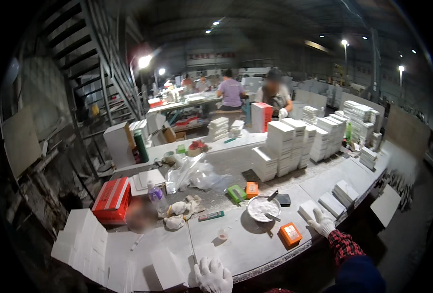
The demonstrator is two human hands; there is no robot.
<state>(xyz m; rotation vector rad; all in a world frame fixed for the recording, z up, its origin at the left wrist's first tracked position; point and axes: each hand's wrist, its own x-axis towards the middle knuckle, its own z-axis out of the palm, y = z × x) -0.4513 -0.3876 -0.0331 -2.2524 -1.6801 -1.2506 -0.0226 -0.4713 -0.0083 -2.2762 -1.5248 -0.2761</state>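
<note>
- Watching through the head view, I've got the right hand (322, 223) on the near end of a white block (306, 210), fingers draped over it; can't tell if that grip is pinching or just resting.
- Block lies up and left of the right grip, long axis slanting down toward the palm, so the right is way nearer than the left.
- Left hand (212, 276) is by the front edge of the surface (248, 255), fingertips at a flat white slab (206, 251); can't tell if it's pinching either.
- 2 white stacks (332, 204) sit just right of the block, so I'd call that side tight.
- More room to the left, I reckon, before the orange box (290, 234) and the bowl (261, 208).
- Front edge passes right by the right wrist, so little slack there.
</note>
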